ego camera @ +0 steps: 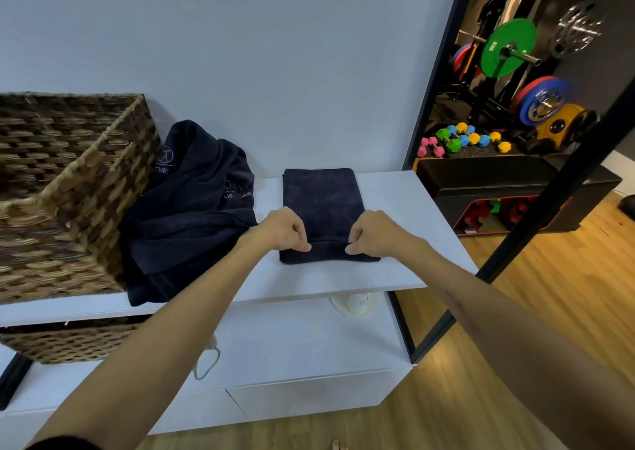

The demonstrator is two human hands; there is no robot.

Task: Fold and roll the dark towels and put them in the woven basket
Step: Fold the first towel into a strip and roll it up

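Rolling is just starting: the left hand [285,230] and right hand [371,232] are each pinching the near edge of the folded towel [323,205] lying mid-frame on the white worktop [405,264]. Next, I judge, roll it evenly away, then carry it to the woven basket [68,181] at left.

Even, soft indoor light w/ a cool bluish cast on the wall [275,54]; no hard glare. Faint shadows under the white shelf [395,188]. Wide-angle bend at edges, e.g. the black door frame [433,89] curves. Forearms near bottom slightly soft; centre sharp.
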